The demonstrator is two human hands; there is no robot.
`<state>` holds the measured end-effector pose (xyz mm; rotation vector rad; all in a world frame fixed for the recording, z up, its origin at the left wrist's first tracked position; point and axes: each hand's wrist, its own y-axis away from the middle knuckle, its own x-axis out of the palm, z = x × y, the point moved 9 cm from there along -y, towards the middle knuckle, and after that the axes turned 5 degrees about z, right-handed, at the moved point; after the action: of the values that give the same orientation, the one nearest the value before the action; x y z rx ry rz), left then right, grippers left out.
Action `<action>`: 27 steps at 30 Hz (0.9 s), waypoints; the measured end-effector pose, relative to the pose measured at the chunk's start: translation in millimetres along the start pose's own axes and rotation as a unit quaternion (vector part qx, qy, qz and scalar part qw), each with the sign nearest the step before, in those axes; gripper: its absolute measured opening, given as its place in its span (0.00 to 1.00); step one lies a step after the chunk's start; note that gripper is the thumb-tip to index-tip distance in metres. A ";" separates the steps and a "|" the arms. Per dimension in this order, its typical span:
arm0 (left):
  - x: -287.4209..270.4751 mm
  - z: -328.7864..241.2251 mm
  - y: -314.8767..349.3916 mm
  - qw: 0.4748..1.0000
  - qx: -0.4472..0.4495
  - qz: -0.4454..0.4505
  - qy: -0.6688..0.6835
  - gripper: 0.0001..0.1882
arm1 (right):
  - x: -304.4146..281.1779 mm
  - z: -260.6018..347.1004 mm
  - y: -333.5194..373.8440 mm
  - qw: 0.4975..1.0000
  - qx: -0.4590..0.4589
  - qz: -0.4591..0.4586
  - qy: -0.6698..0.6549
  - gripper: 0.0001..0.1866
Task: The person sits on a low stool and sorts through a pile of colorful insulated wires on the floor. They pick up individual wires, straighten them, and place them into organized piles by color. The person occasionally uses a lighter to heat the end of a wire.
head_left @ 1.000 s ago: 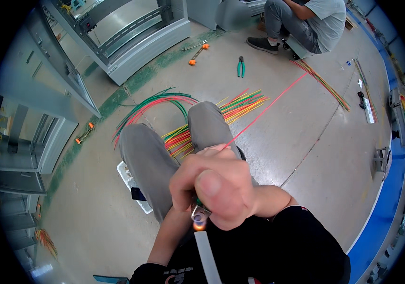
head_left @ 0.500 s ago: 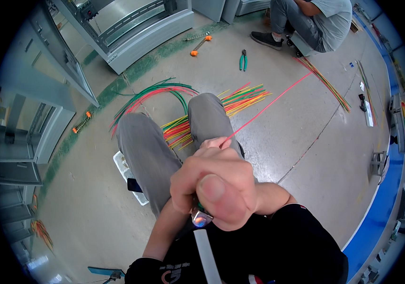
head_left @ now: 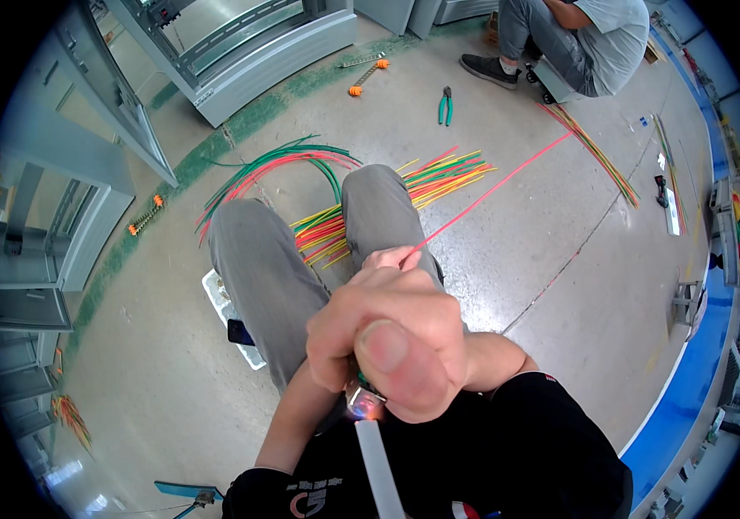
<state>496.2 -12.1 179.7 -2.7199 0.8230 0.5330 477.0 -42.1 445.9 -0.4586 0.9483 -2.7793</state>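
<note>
Close to the camera, my right hand (head_left: 396, 346) is closed around a lighter (head_left: 365, 402), thumb on top. Its metal hood and a bit of green show below the fist. A small flame glows there, at the tip of a white cigarette (head_left: 379, 471) rising from the lower edge. Behind it, mostly hidden, my left hand (head_left: 393, 258) is closed on a thin red wire (head_left: 491, 192). That wire stretches up and right to a bundle of red, green and yellow wires (head_left: 599, 160) on the floor.
Many coloured wires (head_left: 327, 235) lie under and beyond my knees, some bent in an arc. Green-handled pliers (head_left: 445, 107) rest on the floor ahead. A person (head_left: 590, 43) sits at the upper right. Grey metal cabinets (head_left: 275, 52) stand left and ahead. A white tray (head_left: 214, 285) sits beside my left leg.
The flame at the cigarette's tip looks larger, and the lighter is slightly closer to it. Both hands keep their grip; the view has shifted slightly.
</note>
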 end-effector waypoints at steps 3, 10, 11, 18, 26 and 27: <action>1.1 -0.1 -0.4 1.000 -0.008 0.009 -0.005 0.08 | 0.6 -1.6 0.2 1.000 0.003 -0.001 -0.003 0.15; 4.7 2.2 -1.6 1.000 -0.019 0.017 0.002 0.08 | -3.1 -4.0 1.4 1.000 0.012 0.010 -0.012 0.15; 6.1 2.3 -2.9 0.999 -0.022 0.024 -0.004 0.09 | -5.2 -3.7 1.1 1.000 0.010 0.007 -0.012 0.15; 8.9 33.0 14.0 0.990 0.039 -0.136 0.000 0.09 | -7.0 -33.2 18.3 0.991 0.099 0.047 0.082 0.16; 9.8 28.9 13.8 0.997 -0.075 0.033 -0.010 0.09 | -200.5 -129.0 311.5 0.737 0.568 -0.013 0.367 0.18; 13.0 30.5 15.7 0.997 -0.071 0.034 -0.010 0.09 | -246.1 -123.9 384.1 0.675 0.520 0.074 0.519 0.15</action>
<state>489.0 -20.7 144.9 -2.8184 0.9086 0.6557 688.8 -210.0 58.1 1.3701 -0.6567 -2.6558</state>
